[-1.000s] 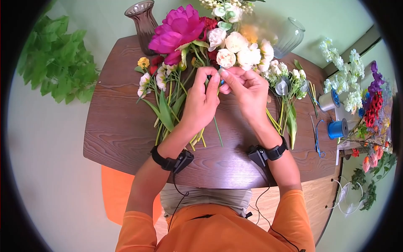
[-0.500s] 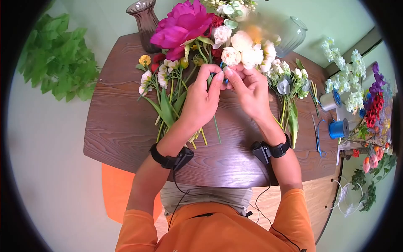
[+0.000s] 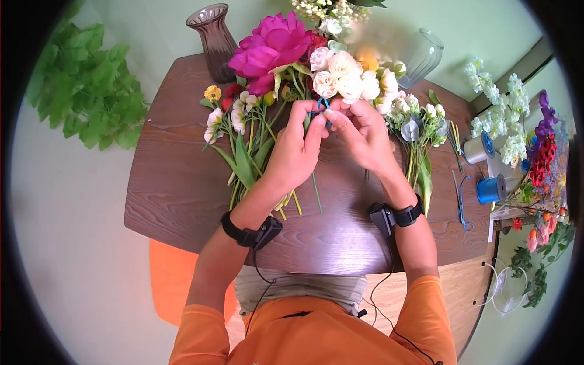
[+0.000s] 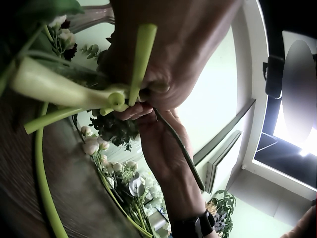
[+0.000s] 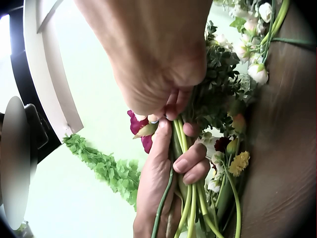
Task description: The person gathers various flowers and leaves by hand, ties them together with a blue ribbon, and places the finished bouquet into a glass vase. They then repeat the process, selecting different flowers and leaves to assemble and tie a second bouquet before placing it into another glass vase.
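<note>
My left hand (image 3: 295,152) grips a bouquet by its stems (image 5: 192,201), fingers curled round them in the right wrist view. The bouquet's big magenta flower (image 3: 272,52) and cream roses (image 3: 347,72) spread beyond the hands. At its neck, a thin blue ribbon (image 3: 324,104) stands up in a small loop. My right hand (image 3: 364,140) pinches the ribbon, its fingertips right beside the left thumb. In the left wrist view, cut green stem ends (image 4: 143,59) stick out below the left hand. The fingers partly hide where the ribbon crosses the stems.
Loose flowers (image 3: 240,115) lie left of the bouquet, and white blossoms with greenery (image 3: 412,128) lie right. A smoky vase (image 3: 214,42) and a clear vase (image 3: 423,58) stand at the back. Blue (image 3: 490,189) and white (image 3: 478,148) ribbon spools sit at the table's right side.
The blue ribbon loop has come into clearer view above the fingertips. The bouquet's flowers have shifted slightly right, while both hands stay close together at its neck.
</note>
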A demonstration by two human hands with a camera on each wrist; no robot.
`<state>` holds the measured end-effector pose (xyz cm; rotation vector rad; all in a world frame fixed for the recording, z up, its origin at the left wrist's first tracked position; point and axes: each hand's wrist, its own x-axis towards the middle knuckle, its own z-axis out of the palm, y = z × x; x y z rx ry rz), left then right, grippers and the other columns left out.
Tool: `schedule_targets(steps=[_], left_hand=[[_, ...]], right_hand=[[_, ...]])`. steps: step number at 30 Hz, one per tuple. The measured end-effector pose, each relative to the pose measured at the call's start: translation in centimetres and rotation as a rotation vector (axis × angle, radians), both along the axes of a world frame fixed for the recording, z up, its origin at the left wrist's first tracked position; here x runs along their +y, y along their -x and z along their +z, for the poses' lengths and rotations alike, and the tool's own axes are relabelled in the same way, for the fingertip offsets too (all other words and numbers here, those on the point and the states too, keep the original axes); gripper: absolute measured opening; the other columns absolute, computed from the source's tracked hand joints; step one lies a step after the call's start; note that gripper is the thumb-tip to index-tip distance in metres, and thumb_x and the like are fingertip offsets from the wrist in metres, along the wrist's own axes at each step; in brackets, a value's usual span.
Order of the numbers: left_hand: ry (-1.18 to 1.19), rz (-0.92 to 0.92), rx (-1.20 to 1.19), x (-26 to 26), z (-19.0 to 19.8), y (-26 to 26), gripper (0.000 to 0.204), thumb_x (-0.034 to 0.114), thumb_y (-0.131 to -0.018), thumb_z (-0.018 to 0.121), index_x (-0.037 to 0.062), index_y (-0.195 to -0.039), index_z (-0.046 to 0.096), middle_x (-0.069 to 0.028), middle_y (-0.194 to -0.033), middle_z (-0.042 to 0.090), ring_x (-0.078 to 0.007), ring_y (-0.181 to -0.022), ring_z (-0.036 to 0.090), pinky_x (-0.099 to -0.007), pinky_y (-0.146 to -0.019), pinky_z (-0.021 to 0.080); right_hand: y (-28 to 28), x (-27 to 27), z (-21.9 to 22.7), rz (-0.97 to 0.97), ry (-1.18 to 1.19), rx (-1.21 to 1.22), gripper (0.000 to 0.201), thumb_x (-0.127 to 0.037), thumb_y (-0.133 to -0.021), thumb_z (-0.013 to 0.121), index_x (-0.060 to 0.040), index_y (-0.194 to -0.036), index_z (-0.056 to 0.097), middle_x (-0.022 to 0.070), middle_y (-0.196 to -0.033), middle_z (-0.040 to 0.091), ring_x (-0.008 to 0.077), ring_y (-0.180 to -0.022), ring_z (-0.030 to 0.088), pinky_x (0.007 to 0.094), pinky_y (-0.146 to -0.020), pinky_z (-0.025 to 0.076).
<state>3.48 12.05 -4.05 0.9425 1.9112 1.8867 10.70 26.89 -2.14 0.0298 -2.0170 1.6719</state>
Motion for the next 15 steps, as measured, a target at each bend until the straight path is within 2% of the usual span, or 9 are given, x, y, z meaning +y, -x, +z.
schedule_targets(steps=[4,5,7,9,13,14,15], left_hand=[[0.010,-0.028,-0.005,-0.2,0.6,-0.2,0.026,0.021,-0.109,0.048,0.0053,-0.129,0.047,-0.0103,-0.095,0.071,-0.0191,-0.085,0.071,-0.0342,-0.074,0.054],[0.001,-0.039,-0.021,-0.2,0.7,-0.2,0.027,0.022,-0.110,0.047,0.0059,-0.130,0.046,-0.0092,-0.095,0.070,-0.0167,-0.080,0.068,-0.0327,-0.071,0.053],[-0.007,-0.055,-0.031,-0.2,0.7,-0.2,0.027,0.023,-0.110,0.046,0.0066,-0.132,0.045,-0.0080,-0.096,0.069,-0.0144,-0.075,0.066,-0.0311,-0.068,0.052],[-0.050,-0.109,-0.108,-0.2,0.7,-0.3,0.023,0.028,-0.112,0.042,0.0114,-0.129,0.041,-0.0050,-0.093,0.060,-0.0019,-0.059,0.043,-0.0187,-0.050,0.036],[-0.029,-0.101,-0.106,-0.2,0.7,-0.3,0.024,0.029,-0.112,0.041,0.0119,-0.128,0.040,-0.0059,-0.094,0.060,-0.0024,-0.058,0.043,-0.0187,-0.049,0.035],[-0.030,-0.094,-0.122,-0.1,0.5,-0.2,0.024,0.029,-0.112,0.041,0.0120,-0.128,0.040,-0.0060,-0.094,0.060,-0.0029,-0.058,0.043,-0.0189,-0.049,0.036],[-0.031,-0.087,-0.139,-0.1,0.4,-0.2,0.024,0.030,-0.112,0.041,0.0121,-0.128,0.039,-0.0061,-0.094,0.061,-0.0033,-0.057,0.044,-0.0191,-0.049,0.036]], right_hand=[[-0.3,0.2,0.9,0.047,-0.015,-0.008,0.009,-0.006,-0.100,0.063,0.0011,-0.104,0.067,0.0054,-0.091,0.067,0.0127,-0.081,0.064,0.0290,-0.072,0.051],[-0.3,0.4,0.8,0.043,-0.014,-0.004,0.009,-0.006,-0.100,0.063,0.0011,-0.104,0.067,0.0054,-0.091,0.067,0.0127,-0.081,0.064,0.0290,-0.072,0.051],[-0.3,1.2,0.6,0.013,-0.246,0.017,0.009,-0.005,-0.098,0.065,0.0003,-0.104,0.067,0.0084,-0.089,0.068,0.0171,-0.081,0.066,0.0321,-0.073,0.052],[-0.2,1.0,0.6,0.011,-0.223,0.028,0.009,-0.005,-0.097,0.065,-0.0001,-0.104,0.067,0.0092,-0.088,0.068,0.0186,-0.080,0.065,0.0328,-0.073,0.052],[-0.1,0.8,0.8,0.005,-0.221,0.046,0.007,-0.005,-0.097,0.065,-0.0010,-0.102,0.067,0.0101,-0.087,0.068,0.0212,-0.077,0.064,0.0339,-0.074,0.052],[-0.1,0.9,0.5,0.022,-0.209,0.047,0.008,-0.005,-0.099,0.063,-0.0009,-0.105,0.066,0.0075,-0.091,0.068,0.0168,-0.077,0.062,0.0312,-0.074,0.051],[-0.2,0.8,0.5,0.019,-0.208,0.048,0.008,-0.005,-0.099,0.063,-0.0009,-0.105,0.066,0.0075,-0.091,0.068,0.0168,-0.077,0.062,0.0312,-0.074,0.051]])
